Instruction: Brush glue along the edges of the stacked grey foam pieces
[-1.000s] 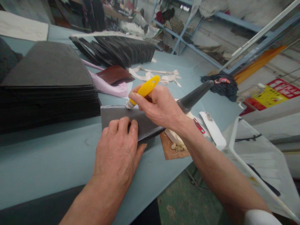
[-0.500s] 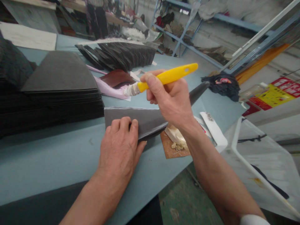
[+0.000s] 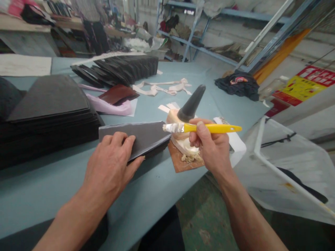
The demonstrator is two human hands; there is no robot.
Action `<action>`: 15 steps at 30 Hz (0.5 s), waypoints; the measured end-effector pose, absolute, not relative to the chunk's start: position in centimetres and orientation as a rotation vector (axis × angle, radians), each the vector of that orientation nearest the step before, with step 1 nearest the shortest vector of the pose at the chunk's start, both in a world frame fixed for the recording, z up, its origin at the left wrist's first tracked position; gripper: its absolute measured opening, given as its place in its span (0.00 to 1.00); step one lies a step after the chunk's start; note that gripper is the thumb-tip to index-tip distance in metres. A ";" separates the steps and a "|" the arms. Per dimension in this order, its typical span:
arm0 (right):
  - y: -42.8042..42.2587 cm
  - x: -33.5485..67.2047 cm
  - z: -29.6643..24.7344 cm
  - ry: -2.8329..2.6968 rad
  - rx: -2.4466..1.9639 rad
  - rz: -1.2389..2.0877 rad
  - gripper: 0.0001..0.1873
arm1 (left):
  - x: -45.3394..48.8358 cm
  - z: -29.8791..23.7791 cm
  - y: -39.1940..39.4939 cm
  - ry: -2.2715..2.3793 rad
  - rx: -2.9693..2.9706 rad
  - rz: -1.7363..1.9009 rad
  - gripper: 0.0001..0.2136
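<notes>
While the left hand [image 3: 112, 157] lies loosely spread on grey sheets [image 3: 148, 134], the right hand [image 3: 213, 146] grips a yellow brush [image 3: 221, 128], bristles [image 3: 172, 128] at the sheets' three o'clock end; a dark stack [image 3: 52, 101] sits at nine o'clock on the tabletop [image 3: 146, 195].

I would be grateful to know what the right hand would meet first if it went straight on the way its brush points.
The right hand, with its yellow-handled brush leading, would probably meet the right end of the grey stack first; depth is unclear, so the brush might pass just above it.
</notes>
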State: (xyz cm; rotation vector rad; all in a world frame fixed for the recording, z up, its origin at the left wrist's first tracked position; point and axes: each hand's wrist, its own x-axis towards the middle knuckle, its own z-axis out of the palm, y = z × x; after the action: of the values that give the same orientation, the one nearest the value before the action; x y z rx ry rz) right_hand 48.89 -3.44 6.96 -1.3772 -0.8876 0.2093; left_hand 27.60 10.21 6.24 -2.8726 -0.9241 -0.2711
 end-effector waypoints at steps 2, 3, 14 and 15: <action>-4.1 49.0 6.6 -0.860 -1.362 0.204 0.18 | 27.4 6.0 10.3 -0.871 -2.860 -0.296 0.21; -4.4 49.1 6.5 -0.855 -1.361 0.202 0.16 | 27.2 5.9 10.4 -0.846 -2.854 -0.317 0.21; -3.5 49.9 6.1 -0.866 -1.338 0.144 0.04 | 24.7 4.5 11.2 -0.568 -2.820 -0.434 0.20; -3.3 50.0 6.1 -0.871 -1.338 0.145 0.04 | 24.5 4.3 11.2 -0.552 -2.817 -0.430 0.21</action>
State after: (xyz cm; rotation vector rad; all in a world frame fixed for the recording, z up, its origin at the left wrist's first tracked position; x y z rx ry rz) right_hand 49.99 -3.35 6.07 -1.3378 -0.8706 0.1452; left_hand 24.47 11.23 4.33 -2.8165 -0.5518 -0.4302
